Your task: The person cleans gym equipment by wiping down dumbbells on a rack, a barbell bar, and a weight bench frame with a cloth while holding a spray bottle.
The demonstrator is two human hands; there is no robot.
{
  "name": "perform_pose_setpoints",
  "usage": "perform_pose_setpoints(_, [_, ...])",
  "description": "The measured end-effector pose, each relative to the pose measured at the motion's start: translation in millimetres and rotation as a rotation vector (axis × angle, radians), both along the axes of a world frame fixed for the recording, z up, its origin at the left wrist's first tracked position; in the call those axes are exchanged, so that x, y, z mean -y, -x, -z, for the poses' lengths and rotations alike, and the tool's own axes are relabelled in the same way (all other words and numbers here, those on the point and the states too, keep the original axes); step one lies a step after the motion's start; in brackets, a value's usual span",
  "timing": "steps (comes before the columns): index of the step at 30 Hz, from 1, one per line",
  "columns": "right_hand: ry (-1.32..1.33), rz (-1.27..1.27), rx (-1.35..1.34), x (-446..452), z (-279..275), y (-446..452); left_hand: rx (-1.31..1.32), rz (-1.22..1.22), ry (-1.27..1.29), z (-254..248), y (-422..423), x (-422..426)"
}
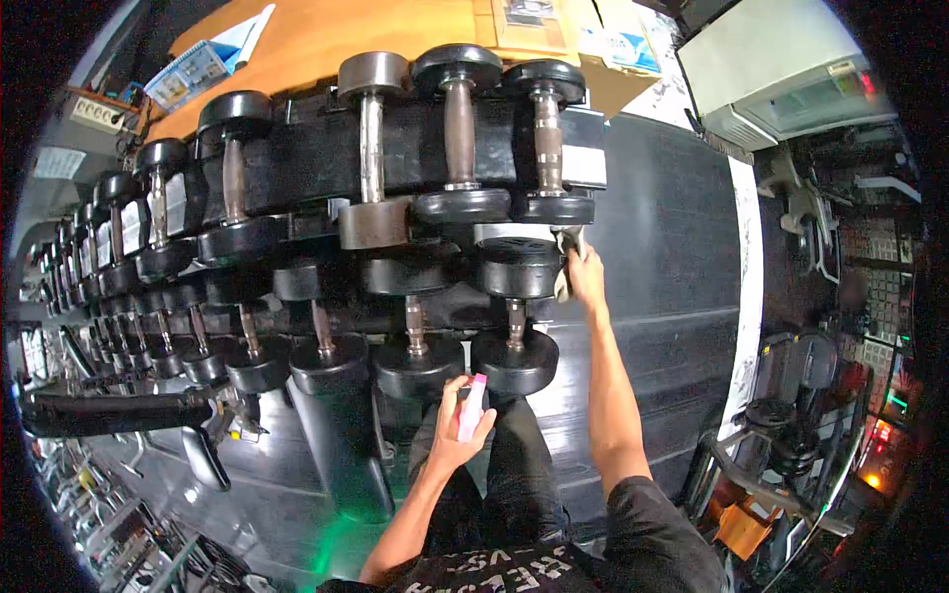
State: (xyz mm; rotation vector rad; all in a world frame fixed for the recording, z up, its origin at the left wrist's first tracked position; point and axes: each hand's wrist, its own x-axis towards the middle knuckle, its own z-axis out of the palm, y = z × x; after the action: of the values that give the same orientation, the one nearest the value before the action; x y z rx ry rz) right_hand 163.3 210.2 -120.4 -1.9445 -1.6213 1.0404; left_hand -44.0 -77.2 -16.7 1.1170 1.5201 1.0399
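Note:
My left hand (460,430) is closed around a small pink-and-white bottle (473,407), held just in front of the lower rack, near my legs. My right hand (587,280) is closed on a pale cloth (563,265). That cloth lies at the right side of the far head of a black dumbbell (516,269), the rightmost on the lower tier; whether it presses on the head I cannot tell. Just above on the upper tier rests another black dumbbell (549,143) with a worn metal handle. Part of the cloth is hidden by my fingers.
Rows of dumbbells (234,178) fill a two-tier rack stretching left. Behind it stands an orange-brown counter (395,25) with papers. A padded bench (341,445) stands at lower left. On the right are a white cabinet (761,59) and gym machines (791,425).

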Motion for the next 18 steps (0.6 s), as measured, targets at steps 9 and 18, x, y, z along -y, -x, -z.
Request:
perform_pose_setpoints(9, [-0.512, -0.305, 0.045, 17, -27, 23, 0.078, -0.239, 0.054, -8, -74, -6])
perform_pose_setpoints(18, [-0.627, -1.193, 0.416, 38, -52, 112, -0.013, -0.321, 0.033, -12, -107, -13])
